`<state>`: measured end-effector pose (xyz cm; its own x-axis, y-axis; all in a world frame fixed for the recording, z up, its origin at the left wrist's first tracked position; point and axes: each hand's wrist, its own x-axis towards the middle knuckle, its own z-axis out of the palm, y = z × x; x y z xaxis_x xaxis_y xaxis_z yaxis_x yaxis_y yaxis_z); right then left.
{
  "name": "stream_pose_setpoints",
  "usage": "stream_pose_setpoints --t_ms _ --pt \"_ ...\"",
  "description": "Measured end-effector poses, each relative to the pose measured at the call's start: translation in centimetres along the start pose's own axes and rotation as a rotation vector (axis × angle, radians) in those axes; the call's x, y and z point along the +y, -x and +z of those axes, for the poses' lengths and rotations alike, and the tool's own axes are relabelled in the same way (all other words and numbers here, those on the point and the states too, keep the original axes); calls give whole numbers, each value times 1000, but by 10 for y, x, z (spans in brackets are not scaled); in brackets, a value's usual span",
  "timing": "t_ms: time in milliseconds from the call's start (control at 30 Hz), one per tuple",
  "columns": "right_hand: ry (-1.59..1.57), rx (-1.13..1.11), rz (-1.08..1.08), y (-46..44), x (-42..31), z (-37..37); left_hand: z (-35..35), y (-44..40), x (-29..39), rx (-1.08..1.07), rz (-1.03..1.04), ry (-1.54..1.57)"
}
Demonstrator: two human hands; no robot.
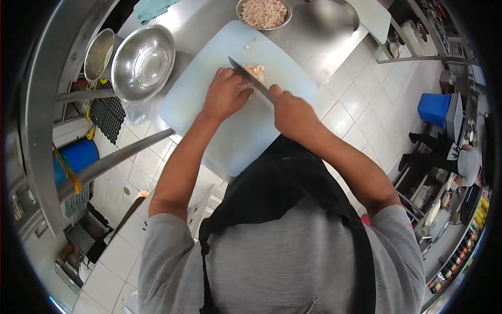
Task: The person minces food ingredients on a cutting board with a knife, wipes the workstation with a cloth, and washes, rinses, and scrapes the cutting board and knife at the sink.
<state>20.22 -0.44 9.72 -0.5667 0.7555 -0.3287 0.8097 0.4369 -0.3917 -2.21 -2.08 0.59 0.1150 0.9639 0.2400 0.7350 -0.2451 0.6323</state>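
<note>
My right hand [294, 112] is wrapped round the handle of a kitchen knife [250, 76], its blade pointing up and left across the cutting board [209, 123]. Curled close behind the blade, my left hand [226, 93] has its fingers and thumb drawn together on pale pinkish food; its fingertips partly hide that food. On the far side of the blade lies a small heap of chopped pinkish food [256, 70]. A few tiny bits are scattered higher on the white board.
A metal bowl full of chopped pinkish food [264, 13] stands beyond the board. Left are a perforated metal colander [170, 57] and another metal bowl [99, 55]. A green cloth [151, 9] lies at the back. A person [468, 159] is at the right counter.
</note>
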Motion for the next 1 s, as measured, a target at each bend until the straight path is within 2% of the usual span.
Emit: stream_pose_setpoints --t_ms 100,267,367,567,667,767,1000 --pt "52 59 -26 -16 12 23 -3 -11 1 28 29 -13" --pt "74 14 -47 -8 4 -9 -8 -7 4 43 63 -30" --pt "50 -2 -42 -11 2 13 0 -3 -4 26 -14 -21" --pt "21 -29 -30 -15 -1 -9 -3 0 -4 31 -19 -1" --pt "0 -1 -18 -9 3 15 -1 2 -1 9 -69 -47" --pt "40 26 -25 -19 14 18 -12 -1 15 79 130 -81" --pt "79 -6 -59 -6 3 3 2 10 1 82 63 -41"
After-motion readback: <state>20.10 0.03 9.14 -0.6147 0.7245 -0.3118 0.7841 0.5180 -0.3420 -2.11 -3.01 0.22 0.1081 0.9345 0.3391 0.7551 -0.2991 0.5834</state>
